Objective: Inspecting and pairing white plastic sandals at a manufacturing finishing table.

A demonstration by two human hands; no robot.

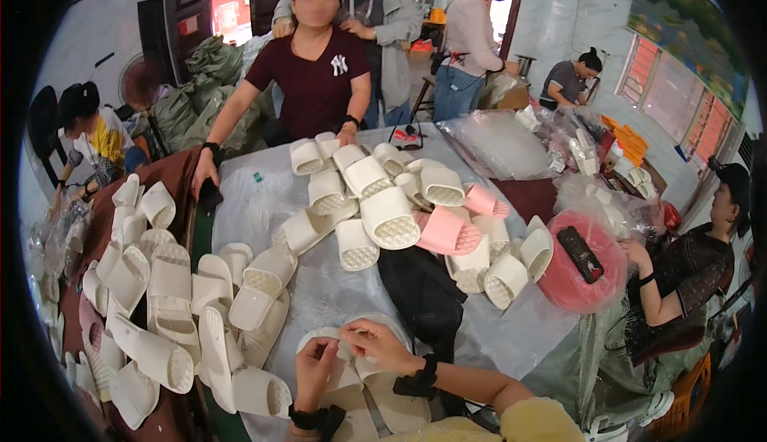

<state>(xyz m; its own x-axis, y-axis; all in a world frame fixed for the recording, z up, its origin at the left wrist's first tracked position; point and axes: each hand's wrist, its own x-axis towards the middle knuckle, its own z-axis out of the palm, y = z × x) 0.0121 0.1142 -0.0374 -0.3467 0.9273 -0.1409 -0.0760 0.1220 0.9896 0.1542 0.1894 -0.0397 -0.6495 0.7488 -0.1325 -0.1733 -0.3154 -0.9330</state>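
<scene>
The pale pair of slippers (399, 406) is at 6 o'clock, right in front of the person, under both hands. The left hand (317, 368) and the right hand (378, 344) are just above it, fingers bent and tips near each other. I can't tell if the tips are closed, or if they hold something tiny. If they do, it might slip out and get lost, because little things are hard to hold.

Looking out from the pair, a black cloth (423, 286) lies at 1 o'clock. An elbow could drag it and bump the pair. The big slipper pile (389, 217) at 12 o'clock is all tipped and stacked, so one knock may make it slide. More loose slippers (170, 270) crowd 10 o'clock, near enough to get mixed up.
</scene>
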